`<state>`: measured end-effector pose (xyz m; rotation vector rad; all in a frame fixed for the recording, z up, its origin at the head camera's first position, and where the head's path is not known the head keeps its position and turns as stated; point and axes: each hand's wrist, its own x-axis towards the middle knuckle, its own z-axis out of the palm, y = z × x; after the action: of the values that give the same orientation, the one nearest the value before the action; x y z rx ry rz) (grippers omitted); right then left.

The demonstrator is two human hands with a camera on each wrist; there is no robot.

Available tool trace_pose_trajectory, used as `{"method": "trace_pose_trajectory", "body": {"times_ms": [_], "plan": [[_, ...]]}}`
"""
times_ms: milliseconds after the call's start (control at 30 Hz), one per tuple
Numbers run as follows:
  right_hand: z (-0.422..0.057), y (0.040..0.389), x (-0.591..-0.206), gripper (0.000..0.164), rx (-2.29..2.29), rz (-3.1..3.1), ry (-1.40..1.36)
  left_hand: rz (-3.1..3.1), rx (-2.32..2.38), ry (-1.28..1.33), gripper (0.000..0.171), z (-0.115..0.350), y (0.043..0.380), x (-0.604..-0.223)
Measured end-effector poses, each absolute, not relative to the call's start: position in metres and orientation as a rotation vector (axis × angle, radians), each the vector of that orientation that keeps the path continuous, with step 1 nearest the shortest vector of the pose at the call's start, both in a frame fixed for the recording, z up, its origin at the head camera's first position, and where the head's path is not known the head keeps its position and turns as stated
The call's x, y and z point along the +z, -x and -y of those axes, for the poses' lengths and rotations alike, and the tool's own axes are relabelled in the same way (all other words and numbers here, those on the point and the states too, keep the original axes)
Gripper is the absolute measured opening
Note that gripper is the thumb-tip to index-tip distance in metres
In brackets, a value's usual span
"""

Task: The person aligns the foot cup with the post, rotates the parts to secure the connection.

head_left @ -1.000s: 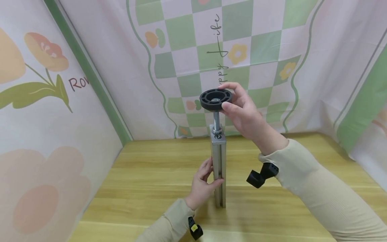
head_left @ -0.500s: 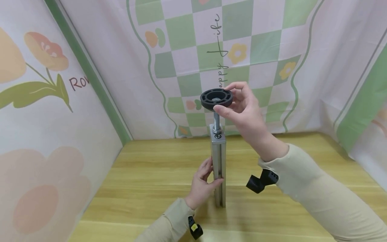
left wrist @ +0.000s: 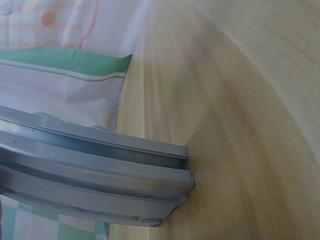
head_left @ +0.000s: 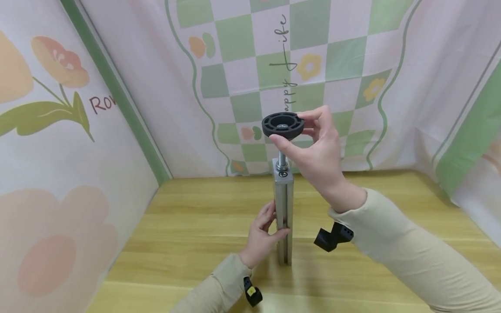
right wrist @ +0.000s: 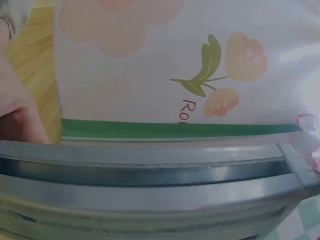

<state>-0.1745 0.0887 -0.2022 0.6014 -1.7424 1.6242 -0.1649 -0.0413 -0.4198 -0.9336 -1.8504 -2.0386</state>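
Observation:
An aluminium profile (head_left: 279, 204) stands upright on the table, its lower end meeting the wood in the left wrist view. My left hand (head_left: 260, 239) grips it near mid-height, thumb across the front and fingers behind. On top, a threaded stud (head_left: 282, 157) with a nut (head_left: 281, 166) rises from the metal end plate (head_left: 287, 179), beside a recessed screw. The stud carries a black round levelling foot (head_left: 270, 128), facing upward. My right hand (head_left: 322, 158) pinches this foot, thumb at the front rim and fingers at the back right. Slotted profile faces (right wrist: 145, 199) fill the lower right wrist view.
The wood-grain table (head_left: 188, 221) extends around the profile. A green-checked curtain (head_left: 235, 78) hangs behind, and a flower-printed cloth (head_left: 51, 165) forms the left side. Black wrist mounts (head_left: 332, 237) hang beneath both sleeves.
My right thumb has slid left along the foot's front rim while the fingers shifted right along its back. My left hand keeps its hold on the upright profile.

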Motion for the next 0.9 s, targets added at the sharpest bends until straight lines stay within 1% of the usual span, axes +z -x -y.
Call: {"method": "trace_pose_trajectory", "body": {"times_ms": [533,633,733,900], "plan": [[-0.078,0.174,-0.204,0.051,1.53,1.695,-0.525,1.843,-2.035,0.946,0.084,0.041,0.165,-0.419],[-0.081,0.174,-0.203,0.052,1.549,1.722,-0.582,1.839,-2.03,0.943,0.084,0.041,0.165,-0.419],[-0.086,0.175,-0.203,0.053,1.643,1.704,-0.704,1.842,-2.026,0.944,0.083,0.041,0.165,-0.418],[-0.092,0.181,-0.202,0.042,1.912,1.616,-0.928,1.854,-2.039,0.937,0.081,0.041,0.165,-0.419]]}}
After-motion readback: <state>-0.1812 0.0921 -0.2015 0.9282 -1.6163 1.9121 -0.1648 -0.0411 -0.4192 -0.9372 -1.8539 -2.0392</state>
